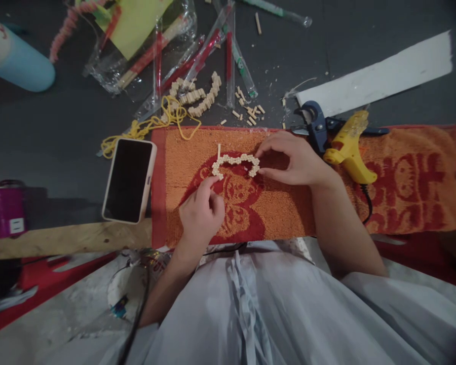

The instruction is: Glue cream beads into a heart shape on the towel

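A curved, scalloped strip of small pale wooden stick pieces (233,160) lies over the orange towel (289,213). One thin stick (219,150) stands out at its upper left. My right hand (294,159) has thumb and index finger around the strip's right end. At its lower left end, the fingertips of my left hand (203,210) press on the strip, the other fingers curled in. What lies right under those fingertips is hidden. Close to my right hand are a yellow glue gun (351,147) and a dark blue-handled cutter (314,124).
Beyond the towel lie more stick strips (209,96), loose stick bits (251,111), yellow string (148,124) and plastic-wrapped sticks (197,56). A phone (129,180) sits left, a white strip (380,73) back right, a blue bottle (21,58) far left. The glue gun's cord (368,203) trails rightward.
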A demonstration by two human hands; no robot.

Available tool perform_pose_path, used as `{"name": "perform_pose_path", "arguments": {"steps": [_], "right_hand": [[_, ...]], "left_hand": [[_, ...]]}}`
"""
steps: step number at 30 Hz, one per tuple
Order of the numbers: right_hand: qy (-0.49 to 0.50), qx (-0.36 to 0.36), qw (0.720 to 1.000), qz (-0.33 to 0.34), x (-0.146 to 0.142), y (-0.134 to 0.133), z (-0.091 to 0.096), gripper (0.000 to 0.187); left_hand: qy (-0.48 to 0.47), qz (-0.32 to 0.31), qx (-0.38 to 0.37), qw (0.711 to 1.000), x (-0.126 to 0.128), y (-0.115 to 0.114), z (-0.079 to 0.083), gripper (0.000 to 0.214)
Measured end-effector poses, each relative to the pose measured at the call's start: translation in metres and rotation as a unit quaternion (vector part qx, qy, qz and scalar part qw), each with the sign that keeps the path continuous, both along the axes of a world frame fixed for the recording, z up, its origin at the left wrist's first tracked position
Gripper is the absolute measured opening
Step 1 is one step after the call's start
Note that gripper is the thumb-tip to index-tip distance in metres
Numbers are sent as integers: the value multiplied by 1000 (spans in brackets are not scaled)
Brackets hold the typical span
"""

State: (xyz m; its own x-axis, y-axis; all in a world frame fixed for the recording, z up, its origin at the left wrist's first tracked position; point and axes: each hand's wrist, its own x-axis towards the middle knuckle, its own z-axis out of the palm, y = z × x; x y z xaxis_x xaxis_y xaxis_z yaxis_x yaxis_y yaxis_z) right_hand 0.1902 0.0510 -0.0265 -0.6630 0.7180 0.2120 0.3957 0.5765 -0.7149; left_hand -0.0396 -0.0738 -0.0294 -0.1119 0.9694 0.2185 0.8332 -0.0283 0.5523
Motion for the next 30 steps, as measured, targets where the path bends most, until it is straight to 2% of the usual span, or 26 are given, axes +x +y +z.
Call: {"name": "perform_pose_path", "arguments": {"steps": [15, 30], "right_hand": [[0, -4, 1000, -1, 0, 0, 0, 19], [-4, 4, 1000, -3, 0, 0, -1, 19]], "left_hand": [[-5, 6, -27, 1000, 0, 0, 2, 35], [-7, 3, -22, 1000, -1, 0, 0, 35]]}}
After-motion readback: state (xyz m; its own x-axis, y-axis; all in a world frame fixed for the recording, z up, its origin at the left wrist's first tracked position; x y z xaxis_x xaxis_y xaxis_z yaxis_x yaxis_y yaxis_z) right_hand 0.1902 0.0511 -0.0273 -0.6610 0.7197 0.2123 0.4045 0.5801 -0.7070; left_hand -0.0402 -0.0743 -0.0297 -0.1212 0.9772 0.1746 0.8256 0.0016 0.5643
